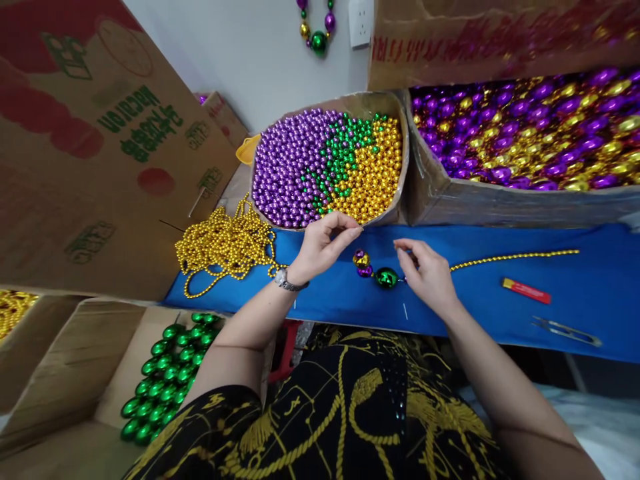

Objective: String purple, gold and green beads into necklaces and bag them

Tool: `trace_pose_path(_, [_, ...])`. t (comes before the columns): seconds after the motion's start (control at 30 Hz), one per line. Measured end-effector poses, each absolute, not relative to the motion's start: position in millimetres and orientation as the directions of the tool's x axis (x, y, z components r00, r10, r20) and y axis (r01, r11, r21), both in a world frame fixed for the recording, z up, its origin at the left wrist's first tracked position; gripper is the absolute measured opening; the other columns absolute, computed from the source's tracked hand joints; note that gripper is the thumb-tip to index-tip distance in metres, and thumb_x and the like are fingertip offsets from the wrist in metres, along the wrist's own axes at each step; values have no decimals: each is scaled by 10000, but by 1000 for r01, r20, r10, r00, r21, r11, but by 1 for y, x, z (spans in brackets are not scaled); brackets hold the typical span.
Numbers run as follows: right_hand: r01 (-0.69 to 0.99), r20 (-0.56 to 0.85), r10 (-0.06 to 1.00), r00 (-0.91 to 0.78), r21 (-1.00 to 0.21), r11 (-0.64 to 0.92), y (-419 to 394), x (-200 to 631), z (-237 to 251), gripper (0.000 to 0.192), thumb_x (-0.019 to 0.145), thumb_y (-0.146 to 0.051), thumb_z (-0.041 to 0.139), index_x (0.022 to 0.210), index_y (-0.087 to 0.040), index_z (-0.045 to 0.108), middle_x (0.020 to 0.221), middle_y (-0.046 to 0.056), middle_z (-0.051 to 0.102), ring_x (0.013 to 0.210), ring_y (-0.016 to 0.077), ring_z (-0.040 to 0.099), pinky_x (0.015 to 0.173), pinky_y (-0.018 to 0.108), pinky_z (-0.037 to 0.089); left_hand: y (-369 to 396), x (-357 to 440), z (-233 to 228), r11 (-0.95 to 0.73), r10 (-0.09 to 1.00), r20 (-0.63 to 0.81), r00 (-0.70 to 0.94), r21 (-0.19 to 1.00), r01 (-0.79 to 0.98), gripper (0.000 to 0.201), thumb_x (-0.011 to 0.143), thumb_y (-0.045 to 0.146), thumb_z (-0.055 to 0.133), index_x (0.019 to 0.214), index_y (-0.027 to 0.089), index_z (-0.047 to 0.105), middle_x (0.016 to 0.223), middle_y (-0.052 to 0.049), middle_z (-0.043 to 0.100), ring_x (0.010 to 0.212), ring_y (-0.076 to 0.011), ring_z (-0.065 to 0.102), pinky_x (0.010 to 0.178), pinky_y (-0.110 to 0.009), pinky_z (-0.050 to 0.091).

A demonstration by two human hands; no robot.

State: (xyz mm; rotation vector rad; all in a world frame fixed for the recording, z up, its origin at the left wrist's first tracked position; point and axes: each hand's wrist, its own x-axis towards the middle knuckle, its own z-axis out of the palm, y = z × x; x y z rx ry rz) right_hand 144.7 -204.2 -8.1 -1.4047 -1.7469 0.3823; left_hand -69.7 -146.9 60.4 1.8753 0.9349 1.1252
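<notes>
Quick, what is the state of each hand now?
Left hand: fingertips pinched together above the blue table; what it holds cannot be told.
Right hand: closed on the gold bead string.

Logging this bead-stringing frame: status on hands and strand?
Left hand pinched at box of small beads rim. Right hand pinching gold bead strand beside big green bead. Lighter and snips lie apart.
</notes>
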Motion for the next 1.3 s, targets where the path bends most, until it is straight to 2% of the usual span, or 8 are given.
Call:
trace_pose_path(0.23, [529,455,847,-275,-664,529,-177,93,8,312,991,-395,422,1076,-226,670,999,55,714,923,178,668,829,330,528,-151,-69,73,-486,860,451,239,867,112,155,882,328,625,846,180,595,760,0,649,633,-80,614,610,-223,515])
trace_pose_path(0.4, [498,363,882,-300,-729,469,-176,95,-34,309,978,-409,444,959,-231,696,960,47,734,892,178,680,824,327,531,-150,-89,68,-576,817,572,73,816,53,135,911,324,604,873,198,573,757,16,640,627,-65,629,591,-196,531])
trace_pose_path(0.63, [343,219,961,-169,-901,266,-180,97,-22,386,939,-463,504,1222,-218,598,1042,48,724,594,98,636,611,261,532,-149,-91,70,-617,787,617,21,785,53,138,932,342,576,901,207,562,799,11,635,660,-68,635,605,-199,541])
trace_pose_path(0.8, [227,184,949,-256,-943,244,-177,95,-16,408,943,-480,483,1212,-202,611,1012,55,724,640,101,653,626,251,538,-149,-84,64,-599,801,599,28,800,21,138,932,340,572,888,210,558,776,14,623,672,-78,633,605,-209,546])
trace_pose_path(0.87, [240,158,955,-251,-945,220,-178,97,-19,388,945,-491,478,1093,-189,669,876,40,724,633,108,649,622,251,533,-151,-83,57,-563,826,562,28,826,26,155,924,357,581,884,209,556,779,10,626,685,-83,633,607,-212,547])
trace_pose_path(1.1, [383,258,905,-338,-841,383,-184,99,-26,295,963,-408,486,1016,-205,693,924,37,708,662,118,648,651,266,519,-155,-98,27,-468,883,467,34,877,106,177,957,378,511,933,206,547,818,-16,646,712,-106,643,621,-240,551])
trace_pose_path(1.2, [523,319,869,-379,-701,486,-182,90,-24,272,971,-362,474,986,-203,694,915,55,713,799,163,662,754,297,514,-161,-115,28,-571,785,616,65,678,463,216,967,359,492,1100,202,559,1046,-79,665,1007,-184,643,835,-350,556])
trace_pose_path(1.3, [593,342,815,-467,-562,576,-175,74,-23,292,972,-339,451,1001,-182,695,920,90,700,847,188,649,772,302,495,-169,-130,28,-658,668,626,403,243,713,307,945,324,533,1231,213,556,1237,-106,628,1257,-266,517,1078,-510,401])
